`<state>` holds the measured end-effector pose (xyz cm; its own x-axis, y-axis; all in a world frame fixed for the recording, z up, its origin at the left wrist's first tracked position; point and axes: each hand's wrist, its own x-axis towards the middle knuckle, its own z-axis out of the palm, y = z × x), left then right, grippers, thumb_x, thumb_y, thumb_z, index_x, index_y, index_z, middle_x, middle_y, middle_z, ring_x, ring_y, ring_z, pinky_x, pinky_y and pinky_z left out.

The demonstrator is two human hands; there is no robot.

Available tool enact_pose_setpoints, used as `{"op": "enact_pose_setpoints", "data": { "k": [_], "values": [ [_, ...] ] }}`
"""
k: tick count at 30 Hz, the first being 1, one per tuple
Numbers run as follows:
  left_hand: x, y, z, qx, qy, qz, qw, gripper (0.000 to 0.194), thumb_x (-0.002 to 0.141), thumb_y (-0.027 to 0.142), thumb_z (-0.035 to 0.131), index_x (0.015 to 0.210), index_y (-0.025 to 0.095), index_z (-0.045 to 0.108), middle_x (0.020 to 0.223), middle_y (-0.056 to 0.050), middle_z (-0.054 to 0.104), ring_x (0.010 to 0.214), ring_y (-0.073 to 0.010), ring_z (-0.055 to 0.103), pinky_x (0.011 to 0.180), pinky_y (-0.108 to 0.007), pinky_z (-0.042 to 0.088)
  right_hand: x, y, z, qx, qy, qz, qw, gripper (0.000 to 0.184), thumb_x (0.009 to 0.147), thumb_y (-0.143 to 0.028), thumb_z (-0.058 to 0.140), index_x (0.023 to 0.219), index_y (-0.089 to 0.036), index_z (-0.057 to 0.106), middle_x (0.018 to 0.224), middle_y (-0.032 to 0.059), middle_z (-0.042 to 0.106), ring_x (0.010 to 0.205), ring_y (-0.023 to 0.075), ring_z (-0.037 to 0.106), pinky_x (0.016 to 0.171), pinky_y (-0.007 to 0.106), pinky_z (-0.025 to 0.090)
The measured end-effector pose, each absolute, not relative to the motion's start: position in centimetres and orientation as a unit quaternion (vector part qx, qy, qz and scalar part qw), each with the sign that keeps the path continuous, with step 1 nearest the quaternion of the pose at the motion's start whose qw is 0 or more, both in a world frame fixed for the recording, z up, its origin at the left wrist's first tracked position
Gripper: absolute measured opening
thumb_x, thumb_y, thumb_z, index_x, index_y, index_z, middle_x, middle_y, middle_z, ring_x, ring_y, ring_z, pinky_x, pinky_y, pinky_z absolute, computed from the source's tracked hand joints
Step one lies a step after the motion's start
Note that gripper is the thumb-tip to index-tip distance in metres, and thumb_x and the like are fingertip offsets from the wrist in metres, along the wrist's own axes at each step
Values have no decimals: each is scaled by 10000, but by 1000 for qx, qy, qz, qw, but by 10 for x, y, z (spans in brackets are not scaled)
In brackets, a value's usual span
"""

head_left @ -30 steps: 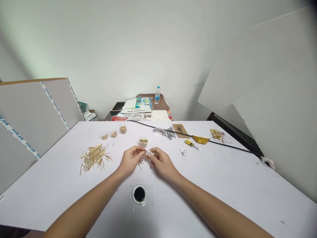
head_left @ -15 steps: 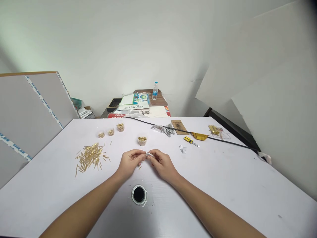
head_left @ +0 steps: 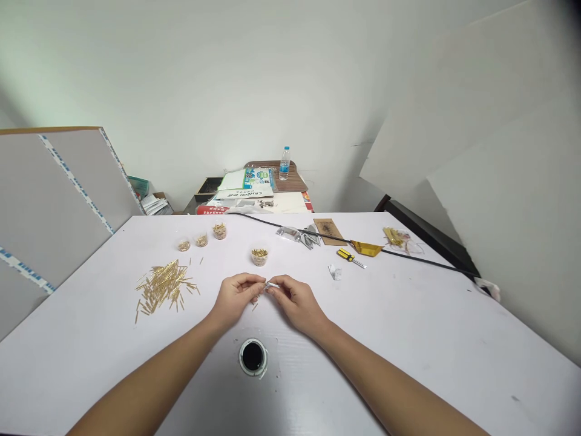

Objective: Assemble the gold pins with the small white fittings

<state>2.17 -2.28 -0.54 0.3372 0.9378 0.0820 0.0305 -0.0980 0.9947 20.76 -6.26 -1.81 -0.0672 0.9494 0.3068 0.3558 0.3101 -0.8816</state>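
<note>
My left hand point(head_left: 236, 298) and my right hand point(head_left: 295, 300) meet above the middle of the table, fingertips nearly touching. Both are closed in a pinch. Between the fingertips shows a small silvery-white piece point(head_left: 272, 285), gripped by my right hand; its exact kind is too small to tell. Whatever my left fingers pinch is hidden. A thin gold pin point(head_left: 255, 307) lies on the table just below the fingers. Beyond the hands stands a small clear cup point(head_left: 259, 260) of gold pieces. Nearer to me sits a round container with black contents point(head_left: 253, 356).
Left lies a loose pile of gold pins point(head_left: 164, 287), with several small cups point(head_left: 219, 231) behind. A yellow-black screwdriver point(head_left: 348, 256), crumpled white paper point(head_left: 334, 272), a brown card point(head_left: 329, 230) and a black cable point(head_left: 424, 260) lie at the right and back. A water bottle point(head_left: 284, 165) stands beyond.
Both hands keep their pinch in nearly the same place. The silvery-white piece sits slightly differently between the fingertips. The whole view has shifted a little.
</note>
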Motion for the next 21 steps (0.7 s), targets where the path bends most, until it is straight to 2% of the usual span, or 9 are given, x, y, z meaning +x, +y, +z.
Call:
{"op": "enact_pose_setpoints", "data": {
  "k": [6, 11, 15, 21],
  "values": [
    [22, -25, -2, 629, 394, 433, 512, 259, 770, 360, 767, 903, 139, 787, 854, -79, 750, 674, -144, 645, 627, -253, 537, 208, -63, -17, -493, -661, 314, 470, 245, 937, -391, 592, 1046, -226, 736, 918, 57, 753, 733, 195, 626, 698, 325, 475],
    [23, -26, -5, 642, 396, 438, 489, 236, 790, 362, 752, 899, 155, 789, 905, -90, 754, 758, -182, 683, 654, -273, 558, 207, -64, -17, -490, -666, 311, 468, 238, 935, -394, 596, 1037, -238, 745, 909, 53, 756, 731, 200, 627, 707, 330, 475],
    [22, -26, -6, 676, 383, 446, 444, 192, 813, 348, 749, 896, 183, 800, 924, -86, 759, 876, -213, 699, 787, -317, 577, 207, -64, -16, -488, -667, 312, 468, 234, 939, -391, 589, 1035, -245, 744, 919, 51, 757, 751, 207, 637, 732, 337, 481],
    [20, -27, -2, 738, 354, 435, 375, 172, 875, 314, 698, 951, 207, 810, 934, -78, 760, 878, -198, 699, 822, -320, 559, 208, -64, -16, -483, -666, 307, 478, 246, 947, -403, 575, 1010, -246, 754, 935, 52, 762, 768, 209, 648, 733, 330, 483]
  ]
}}
